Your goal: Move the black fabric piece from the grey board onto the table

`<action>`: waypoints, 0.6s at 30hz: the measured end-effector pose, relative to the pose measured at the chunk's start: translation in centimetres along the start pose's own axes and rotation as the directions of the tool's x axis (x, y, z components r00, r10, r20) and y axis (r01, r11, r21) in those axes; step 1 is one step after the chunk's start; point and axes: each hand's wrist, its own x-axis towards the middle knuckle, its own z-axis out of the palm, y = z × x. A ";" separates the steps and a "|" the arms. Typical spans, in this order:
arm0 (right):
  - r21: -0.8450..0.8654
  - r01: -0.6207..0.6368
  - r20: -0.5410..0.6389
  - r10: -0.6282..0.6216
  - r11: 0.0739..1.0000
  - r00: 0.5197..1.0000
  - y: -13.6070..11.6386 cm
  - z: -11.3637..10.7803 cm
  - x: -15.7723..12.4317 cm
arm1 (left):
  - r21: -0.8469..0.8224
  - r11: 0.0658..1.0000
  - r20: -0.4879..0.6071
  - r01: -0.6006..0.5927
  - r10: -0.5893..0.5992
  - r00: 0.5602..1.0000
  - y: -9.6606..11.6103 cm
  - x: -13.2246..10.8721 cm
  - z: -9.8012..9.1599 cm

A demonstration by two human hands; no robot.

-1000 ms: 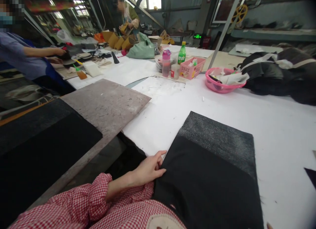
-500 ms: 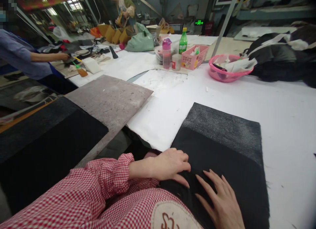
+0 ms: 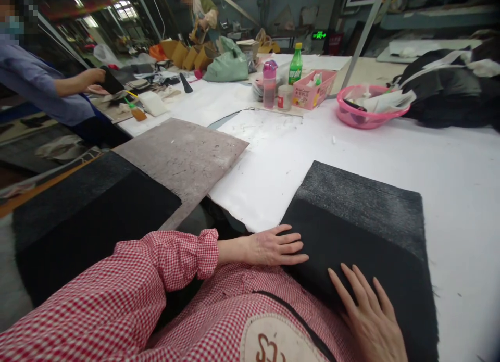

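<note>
A black fabric piece (image 3: 363, 237) lies on the white table at the front right, its far band greyer and rougher than the smooth black part nearer me. My left hand (image 3: 273, 246) rests flat on its left edge, fingers spread. On the smooth black part, further right, my right hand (image 3: 371, 310) presses with its fingers apart. Neither hand grips anything. Part of the fabric's near edge is hidden by my checked apron (image 3: 250, 289).
A similar black piece (image 3: 97, 211) lies at left beside a grey-brown board (image 3: 183, 153). Farther back stand a pink basin (image 3: 371, 117), a pink box (image 3: 312, 94), a green bottle (image 3: 296, 65) and a pink-lidded bottle (image 3: 269, 86). A co-worker (image 3: 42, 86) holds a dark piece at far left.
My left hand has flattened, with its fingers stretched out over the fabric. My right hand has shifted slightly right. The co-worker at left has lifted a dark piece.
</note>
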 end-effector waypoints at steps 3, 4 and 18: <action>0.018 -0.109 -0.063 0.110 0.994 0.992 -0.5 -0.7 -0.7 | 0.041 0.998 -0.005 0.037 -0.037 0.999 0.4 -0.7 0.9; 0.026 -0.148 -0.080 0.149 0.989 0.986 -0.7 -0.9 -1.0 | 0.042 0.998 -0.007 0.049 -0.049 0.999 0.6 -0.7 0.9; -0.245 -0.215 -0.147 0.183 0.945 0.972 1.2 -0.6 -3.6 | -0.823 0.535 0.378 0.190 0.267 0.886 3.7 6.1 -1.9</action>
